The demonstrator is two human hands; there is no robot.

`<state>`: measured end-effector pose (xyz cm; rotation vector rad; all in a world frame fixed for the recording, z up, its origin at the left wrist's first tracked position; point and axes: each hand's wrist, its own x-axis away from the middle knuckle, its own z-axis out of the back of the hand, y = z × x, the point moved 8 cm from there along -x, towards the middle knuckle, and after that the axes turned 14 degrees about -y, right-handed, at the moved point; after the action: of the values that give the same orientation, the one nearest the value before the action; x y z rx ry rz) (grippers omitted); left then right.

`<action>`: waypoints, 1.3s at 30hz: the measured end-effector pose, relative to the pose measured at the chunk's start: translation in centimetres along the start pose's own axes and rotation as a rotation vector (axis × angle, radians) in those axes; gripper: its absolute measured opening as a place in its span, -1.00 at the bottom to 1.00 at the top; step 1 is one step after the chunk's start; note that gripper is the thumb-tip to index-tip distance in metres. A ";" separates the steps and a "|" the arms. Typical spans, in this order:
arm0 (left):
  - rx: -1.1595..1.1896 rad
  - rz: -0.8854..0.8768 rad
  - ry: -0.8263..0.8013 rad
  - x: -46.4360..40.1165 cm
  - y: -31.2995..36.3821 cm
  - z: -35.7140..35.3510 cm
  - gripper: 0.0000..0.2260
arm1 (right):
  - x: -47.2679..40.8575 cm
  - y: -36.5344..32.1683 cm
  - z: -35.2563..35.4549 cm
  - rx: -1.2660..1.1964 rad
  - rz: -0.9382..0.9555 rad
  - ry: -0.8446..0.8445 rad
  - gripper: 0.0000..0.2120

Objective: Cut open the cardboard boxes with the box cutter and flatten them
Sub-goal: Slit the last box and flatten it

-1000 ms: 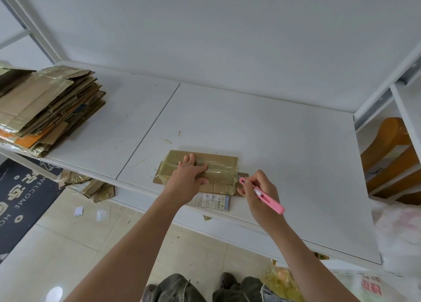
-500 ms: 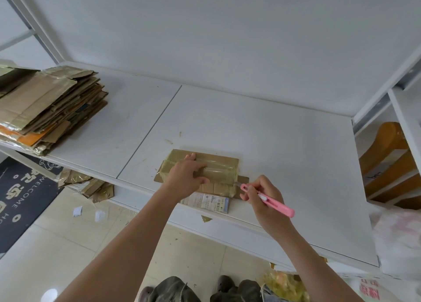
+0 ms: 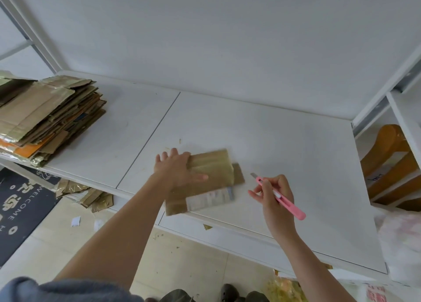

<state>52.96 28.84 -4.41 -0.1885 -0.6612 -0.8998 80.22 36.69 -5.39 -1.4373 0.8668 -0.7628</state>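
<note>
Left hand (image 3: 176, 168) presses flattened box (image 3: 210, 181); right hand (image 3: 274, 195) grips pink cutter (image 3: 281, 198) beside it.

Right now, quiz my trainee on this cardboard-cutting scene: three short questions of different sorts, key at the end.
1. True or false: the left hand lies flat with spread fingers on the flattened box.
2. Multiple choice: the pink box cutter in the right hand is
A. slicing the tape on the box
B. held clear of the box, to its right, blade out
C. lying on the white table
3. Fill in: the stack of flattened cardboard sits at the table's far ____ end.

Key: 1 true; 2 B; 3 left.
</note>
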 end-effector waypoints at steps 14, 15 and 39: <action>0.998 0.032 -0.030 2.7 0.7 -2.7 -0.38 | 1.4 0.9 -5.8 -0.020 0.012 0.013 -0.87; 0.996 0.018 -0.062 2.6 1.1 -3.0 -0.32 | 1.3 0.8 -5.7 -0.002 0.025 0.039 -0.88; -0.186 -0.264 0.074 1.0 1.5 0.1 -0.13 | -3.2 3.6 -4.8 -0.262 -0.173 0.045 -0.88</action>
<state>54.54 29.14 -3.52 -0.2366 -0.5405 -1.2186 74.20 37.09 -8.55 -1.7507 0.9100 -0.8359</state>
